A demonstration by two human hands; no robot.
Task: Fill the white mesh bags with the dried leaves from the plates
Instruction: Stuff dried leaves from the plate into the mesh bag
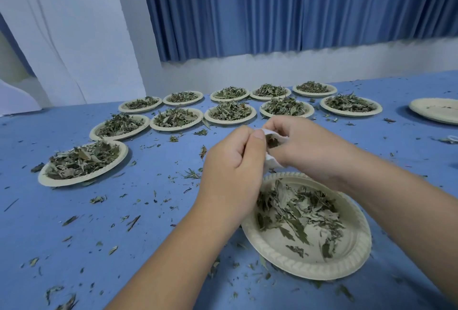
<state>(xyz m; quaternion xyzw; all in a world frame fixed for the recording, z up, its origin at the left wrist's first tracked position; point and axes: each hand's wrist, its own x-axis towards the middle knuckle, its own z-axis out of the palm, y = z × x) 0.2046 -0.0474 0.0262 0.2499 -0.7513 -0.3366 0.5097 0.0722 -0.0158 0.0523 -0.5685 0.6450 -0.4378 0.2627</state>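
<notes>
A small white mesh bag [271,161] hangs between my two hands above the near paper plate [347,260]. My left hand [230,161] pinches the bag's rim with thumb and fingers. My right hand [304,146] grips the other side, with fingers at the bag's mouth, where dark dried leaves show inside. The near plate holds a loose layer of dried leaves [297,213] and is partly bare. Most of the bag is hidden by my hands.
Several paper plates heaped with dried leaves stand in rows at the back, such as one at the left [83,163] and one at the far right [350,106]. A stack of empty plates [436,110] sits at the right edge. Leaf crumbs litter the blue tablecloth [99,235].
</notes>
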